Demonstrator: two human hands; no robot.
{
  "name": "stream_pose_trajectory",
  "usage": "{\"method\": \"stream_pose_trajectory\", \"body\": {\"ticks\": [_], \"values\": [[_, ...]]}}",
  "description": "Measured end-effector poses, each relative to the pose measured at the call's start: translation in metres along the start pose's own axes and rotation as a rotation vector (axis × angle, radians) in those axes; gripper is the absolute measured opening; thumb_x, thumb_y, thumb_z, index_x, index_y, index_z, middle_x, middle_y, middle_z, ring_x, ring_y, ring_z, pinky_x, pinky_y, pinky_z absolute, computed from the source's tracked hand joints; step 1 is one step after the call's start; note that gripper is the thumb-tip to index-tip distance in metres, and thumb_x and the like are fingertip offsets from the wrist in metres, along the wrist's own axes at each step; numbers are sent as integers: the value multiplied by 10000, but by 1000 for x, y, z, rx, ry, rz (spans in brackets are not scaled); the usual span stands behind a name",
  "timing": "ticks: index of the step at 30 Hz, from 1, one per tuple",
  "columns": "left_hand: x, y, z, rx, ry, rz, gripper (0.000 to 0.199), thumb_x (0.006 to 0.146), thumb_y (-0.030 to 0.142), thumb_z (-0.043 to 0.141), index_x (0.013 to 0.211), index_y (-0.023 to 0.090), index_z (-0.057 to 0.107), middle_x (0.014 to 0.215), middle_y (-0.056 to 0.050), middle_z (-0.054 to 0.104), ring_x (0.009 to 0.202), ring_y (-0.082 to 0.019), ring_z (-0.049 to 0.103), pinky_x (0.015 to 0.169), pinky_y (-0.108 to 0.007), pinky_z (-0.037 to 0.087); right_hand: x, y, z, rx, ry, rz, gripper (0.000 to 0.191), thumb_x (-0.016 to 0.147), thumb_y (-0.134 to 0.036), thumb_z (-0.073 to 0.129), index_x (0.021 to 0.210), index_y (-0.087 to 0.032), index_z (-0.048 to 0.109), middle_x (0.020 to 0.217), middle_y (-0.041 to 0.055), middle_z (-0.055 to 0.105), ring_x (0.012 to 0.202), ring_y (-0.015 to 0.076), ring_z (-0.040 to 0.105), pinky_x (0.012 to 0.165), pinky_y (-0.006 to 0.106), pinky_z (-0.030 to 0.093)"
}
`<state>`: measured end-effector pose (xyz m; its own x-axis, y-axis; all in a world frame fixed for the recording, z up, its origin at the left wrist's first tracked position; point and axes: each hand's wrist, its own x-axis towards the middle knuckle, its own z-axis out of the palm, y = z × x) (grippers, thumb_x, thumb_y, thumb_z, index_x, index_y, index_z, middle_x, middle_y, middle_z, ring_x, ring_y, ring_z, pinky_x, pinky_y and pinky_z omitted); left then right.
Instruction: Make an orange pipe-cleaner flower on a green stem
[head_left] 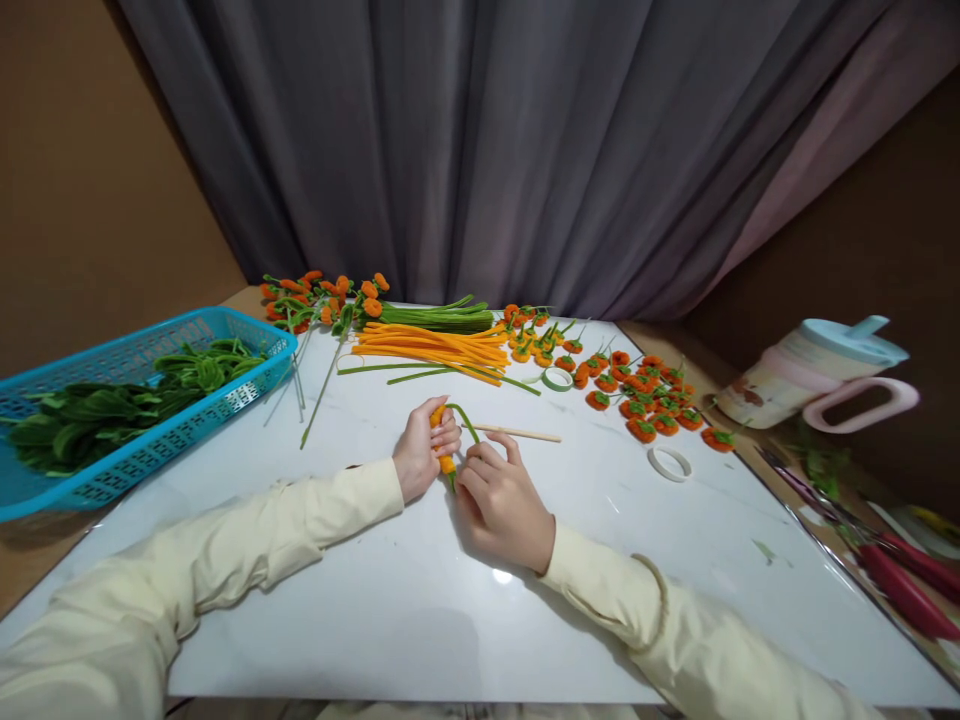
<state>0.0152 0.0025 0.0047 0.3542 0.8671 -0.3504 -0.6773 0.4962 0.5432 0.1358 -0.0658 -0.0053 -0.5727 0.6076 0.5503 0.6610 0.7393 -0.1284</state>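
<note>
My left hand [427,448] is wrapped round an orange fuzzy piece [447,464], which shows above and below the fingers. A green fuzzy stem [466,418] arches from its top over towards my right hand [499,498]. The fingers of my right hand are bent together at the lower end of the orange piece, where a bit of green shows; what they pinch is hidden. Behind both hands lies a thin wooden stick [525,433]. Farther back are orange pipe cleaners [431,345] and a bundle of green ones [442,318].
Left, a blue basket [161,440] holds green leaves [82,420]. Orange flowers [369,290] lie at the back; small orange pieces [641,383] spread right, near tape rolls [557,379] [670,463]. A cup [806,370] and red-handled pliers [904,590] are far right.
</note>
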Motion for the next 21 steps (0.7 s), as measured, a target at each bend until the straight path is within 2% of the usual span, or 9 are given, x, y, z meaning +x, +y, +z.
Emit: {"method": "stream_pose_trajectory", "body": {"ticks": [6,11,17,21], "values": [[1,-2,1,-16,-12,-7,372,814,238,429,483,170,276,363,85,184,286,-24,151,291,-153,105,-2,0,6,-91,10,-64,101,751,-101,447,689,-146,512,661,52,530,828,210,486,962,453,259],[3,0,1,-30,20,-6,366,804,234,452,489,172,277,371,90,175,282,-23,152,295,-158,102,-1,3,2,-126,13,-56,132,786,-93,433,732,-148,540,668,50,550,840,210,496,973,445,259],[4,6,0,-36,32,11,360,828,205,395,479,160,319,349,85,178,269,-26,148,292,-164,96,-1,21,-9,-87,-14,-72,157,793,-69,443,842,-161,561,752,37,597,1025,225,477,1020,482,170],[2,5,1,-41,29,14,368,823,205,404,468,158,320,347,83,182,270,-26,147,290,-163,96,-1,21,-6,-105,5,-114,186,807,-45,409,775,-154,556,692,27,579,956,203,502,1015,467,200]]}}
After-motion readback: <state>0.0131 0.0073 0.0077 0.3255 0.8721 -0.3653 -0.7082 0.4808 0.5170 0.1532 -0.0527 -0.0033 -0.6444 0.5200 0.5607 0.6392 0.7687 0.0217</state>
